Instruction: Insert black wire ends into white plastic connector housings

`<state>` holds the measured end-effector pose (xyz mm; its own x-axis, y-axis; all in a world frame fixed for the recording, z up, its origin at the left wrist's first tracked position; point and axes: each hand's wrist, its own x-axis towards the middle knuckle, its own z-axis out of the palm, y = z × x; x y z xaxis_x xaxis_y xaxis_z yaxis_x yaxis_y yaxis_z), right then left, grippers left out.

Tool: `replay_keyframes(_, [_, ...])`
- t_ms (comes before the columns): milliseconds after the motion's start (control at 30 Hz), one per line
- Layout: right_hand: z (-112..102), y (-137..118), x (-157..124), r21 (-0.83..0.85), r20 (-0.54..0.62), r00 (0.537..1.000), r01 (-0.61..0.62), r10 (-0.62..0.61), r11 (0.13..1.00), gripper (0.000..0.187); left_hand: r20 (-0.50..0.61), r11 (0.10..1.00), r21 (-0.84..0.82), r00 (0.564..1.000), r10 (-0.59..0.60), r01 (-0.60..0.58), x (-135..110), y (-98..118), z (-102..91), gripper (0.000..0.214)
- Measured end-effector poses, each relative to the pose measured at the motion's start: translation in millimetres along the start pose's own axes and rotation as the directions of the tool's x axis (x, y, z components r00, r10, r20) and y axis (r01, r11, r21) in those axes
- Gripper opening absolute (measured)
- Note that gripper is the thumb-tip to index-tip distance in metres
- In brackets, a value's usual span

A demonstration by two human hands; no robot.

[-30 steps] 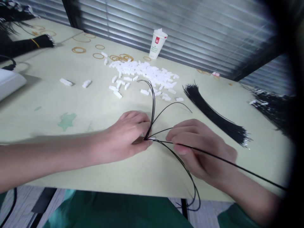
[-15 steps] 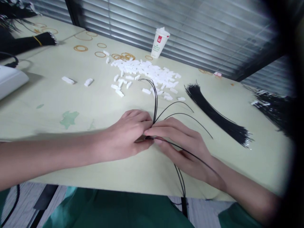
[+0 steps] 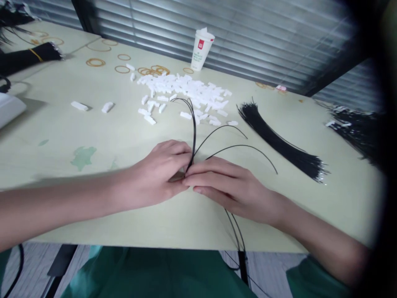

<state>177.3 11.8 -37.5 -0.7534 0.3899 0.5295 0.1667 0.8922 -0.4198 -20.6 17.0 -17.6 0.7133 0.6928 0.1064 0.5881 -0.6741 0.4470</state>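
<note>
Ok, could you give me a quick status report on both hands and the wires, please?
Left hand and right hand pinched together on thin black wires, fingertips touching. Wire ends fan up and right over the table. White connector pile beyond, nothing in the way.

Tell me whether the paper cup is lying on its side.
No: the paper cup stands upright on the table beyond the white pieces.

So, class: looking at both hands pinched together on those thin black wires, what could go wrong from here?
1. The loose wires arch freely from where the left hand and right hand meet; one might spring out of the pinch.
2. Some wires hang past the table edge toward the lap, where they could snag.
3. The pile of white pieces lies just beyond the arching wires; a sweep could scatter them.
</note>
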Motion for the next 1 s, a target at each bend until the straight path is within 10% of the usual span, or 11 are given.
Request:
replay_keyframes(233, [-25,11,-2,0.249,0.315,0.945,-0.172,0.088,0.953,0.037,-0.022,0.999,-0.043,1.000,-0.014,0.013,0,0,-2.1,0.016])
replay_keyframes(633, [-56,35,-9,0.394,0.286,0.928,-0.340,0.238,0.854,0.029,0.015,0.959,-0.225,0.985,-0.171,0.170,1,3,-10.1,0.016])
replay_keyframes(1000, [-80,80,-34,0.008,-0.275,0.786,-0.575,0.554,0.818,0.027,0.108,0.834,-0.486,0.965,-0.240,0.262,1,2,-19.3,0.016])
